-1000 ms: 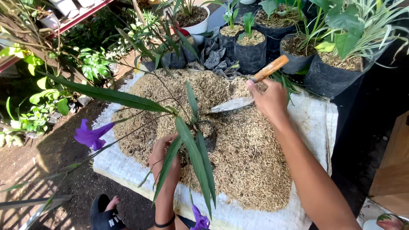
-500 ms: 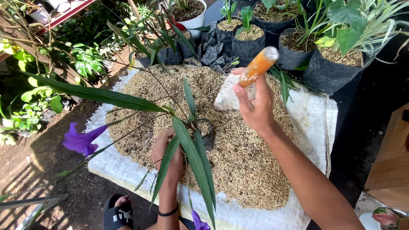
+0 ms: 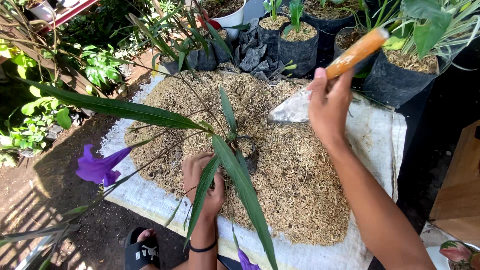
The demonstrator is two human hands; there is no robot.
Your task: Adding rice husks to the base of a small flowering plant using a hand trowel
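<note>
There is just the one view, from a camera worn on the person's head, looking steeply down and a little forward over both forearms. It sits close, so the left hand [image 3: 202, 180] and right hand [image 3: 329, 107] fill the middle above the white sack [image 3: 380, 135] on the ground. Potted plants [image 3: 400, 75] line the top edge, a sandalled foot [image 3: 141, 248] the bottom.

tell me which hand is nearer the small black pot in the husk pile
Left. The left hand rests on the husks right beside the small black pot, while the right hand is raised above and beyond it, gripping a trowel.
</note>
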